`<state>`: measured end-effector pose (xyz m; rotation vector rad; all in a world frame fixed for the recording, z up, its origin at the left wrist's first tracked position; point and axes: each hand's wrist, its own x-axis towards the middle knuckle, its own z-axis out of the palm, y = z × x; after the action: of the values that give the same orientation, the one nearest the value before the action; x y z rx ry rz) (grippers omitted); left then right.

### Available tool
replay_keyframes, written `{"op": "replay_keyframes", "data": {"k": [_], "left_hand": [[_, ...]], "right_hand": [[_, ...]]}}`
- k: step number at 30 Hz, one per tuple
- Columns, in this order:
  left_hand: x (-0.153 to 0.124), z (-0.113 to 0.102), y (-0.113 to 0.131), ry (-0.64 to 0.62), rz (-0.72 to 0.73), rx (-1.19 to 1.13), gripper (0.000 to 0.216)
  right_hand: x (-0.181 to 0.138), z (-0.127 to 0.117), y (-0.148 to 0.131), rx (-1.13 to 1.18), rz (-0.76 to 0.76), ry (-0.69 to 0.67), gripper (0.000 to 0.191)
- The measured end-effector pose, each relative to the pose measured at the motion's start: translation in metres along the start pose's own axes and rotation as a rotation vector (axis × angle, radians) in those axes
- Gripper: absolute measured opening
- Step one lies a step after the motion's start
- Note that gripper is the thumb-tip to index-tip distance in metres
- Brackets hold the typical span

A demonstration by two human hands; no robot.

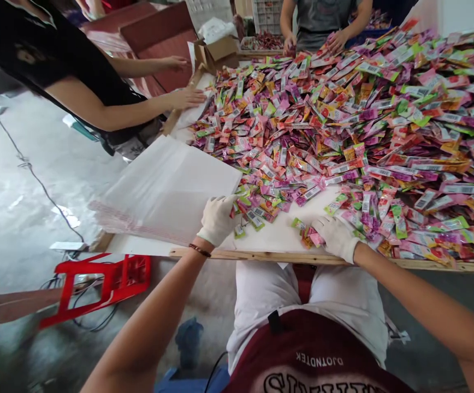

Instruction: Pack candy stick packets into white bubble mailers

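Note:
Small wrapped packets (pixel 306 131) in pink, purple, orange and green lie heaped over the white table top (pixel 278 232). My left hand (pixel 217 221), in a white glove, is closed at the left edge of a few loose packets (pixel 257 213); its fingertips are partly hidden, with a bit of red wrapper showing beside them. A stack of clear plastic bags (pixel 167 188) lies just left of that hand. Also gloved, my right hand (pixel 337 236) has its fingers closed around a few packets (pixel 311 236) near the table's front edge.
A wooden strip (pixel 261 255) edges the table. At the left stands a person in black (pixel 98 82), one hand on the far corner; another person (pixel 325 24) handles packets at the back. A cardboard box (pixel 216 52) sits behind. On the floor lies a red stool (pixel 110 281).

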<state>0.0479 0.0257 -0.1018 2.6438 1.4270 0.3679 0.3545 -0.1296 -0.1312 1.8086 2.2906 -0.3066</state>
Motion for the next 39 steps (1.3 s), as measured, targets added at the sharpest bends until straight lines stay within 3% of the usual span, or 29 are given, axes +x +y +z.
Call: {"op": "replay_keyframes", "data": {"k": [6,9,12,16,20,24,28,33,39], "left_hand": [[-0.020,-0.012,-0.007,0.096,-0.264,-0.588,0.015],[-0.019,-0.014,-0.009,0.168,-0.324,-0.695,0.020],[-0.019,-0.019,-0.011,0.151,-0.289,-0.652,0.019],[-0.026,-0.029,-0.008,0.003,-0.250,-0.586,0.014],[-0.025,-0.031,-0.008,-0.039,-0.276,-0.503,0.012],[-0.004,-0.018,-0.007,-0.012,-0.307,-0.224,0.019],[0.016,0.002,0.004,-0.166,-0.340,-0.069,0.032],[0.022,0.025,0.012,-0.268,-0.359,-0.054,0.040],[0.017,0.036,0.008,-0.188,-0.363,-0.102,0.036]], "right_hand": [[-0.008,0.008,0.002,0.032,-0.038,0.105,0.045],[-0.009,0.007,0.001,0.032,-0.029,0.135,0.041],[-0.009,0.006,0.000,0.025,-0.027,0.134,0.039],[-0.010,0.008,-0.002,0.027,-0.021,0.135,0.045],[-0.008,0.001,0.007,0.035,-0.125,0.110,0.033],[0.018,-0.026,0.037,-0.057,-0.171,0.221,0.028],[0.059,-0.043,0.063,-0.189,-0.128,0.197,0.029],[0.079,-0.025,0.064,-0.226,-0.113,0.115,0.033],[0.067,-0.018,0.057,-0.158,-0.119,0.062,0.041]]}}
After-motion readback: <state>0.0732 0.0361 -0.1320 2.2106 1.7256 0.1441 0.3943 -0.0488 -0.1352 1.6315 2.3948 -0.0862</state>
